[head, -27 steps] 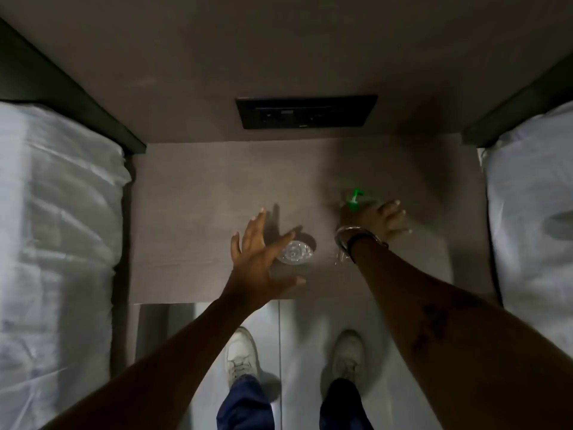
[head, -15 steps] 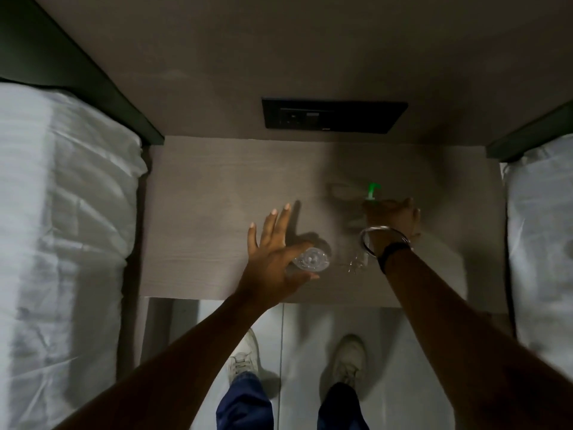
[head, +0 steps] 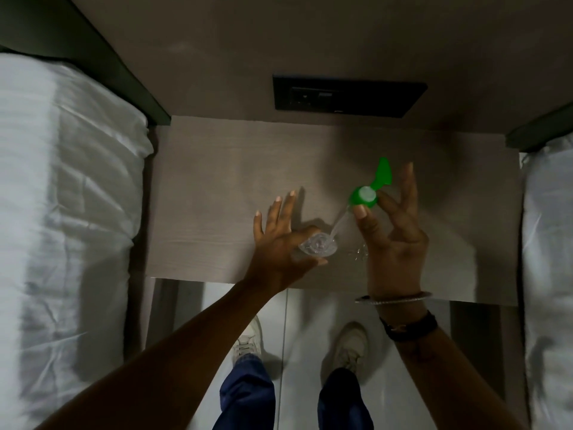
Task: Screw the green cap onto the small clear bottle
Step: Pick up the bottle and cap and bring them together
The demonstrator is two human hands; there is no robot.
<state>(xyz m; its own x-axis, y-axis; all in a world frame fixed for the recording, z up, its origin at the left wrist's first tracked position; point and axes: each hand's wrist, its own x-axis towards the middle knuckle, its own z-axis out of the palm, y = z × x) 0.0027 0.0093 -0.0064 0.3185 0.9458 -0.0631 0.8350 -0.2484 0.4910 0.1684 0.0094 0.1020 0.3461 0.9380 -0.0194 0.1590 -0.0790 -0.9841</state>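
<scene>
The small clear bottle stands on the wooden bedside table, seen from above with its mouth open. My left hand curls around its left side, thumb under the near side and fingers spread. My right hand holds the green cap between thumb and fingertips, lifted above the table to the right of the bottle. The cap is a pump top with a green nozzle pointing away and a clear dip tube slanting down toward the bottle's mouth.
White bedding lies on the left and right of the table. A black socket panel sits in the wall behind. My feet in white shoes stand on the pale floor below the table's front edge.
My right hand has picked the green cap up off the table and brought it toward the bottle. My left hand has closed in around the bottle.
</scene>
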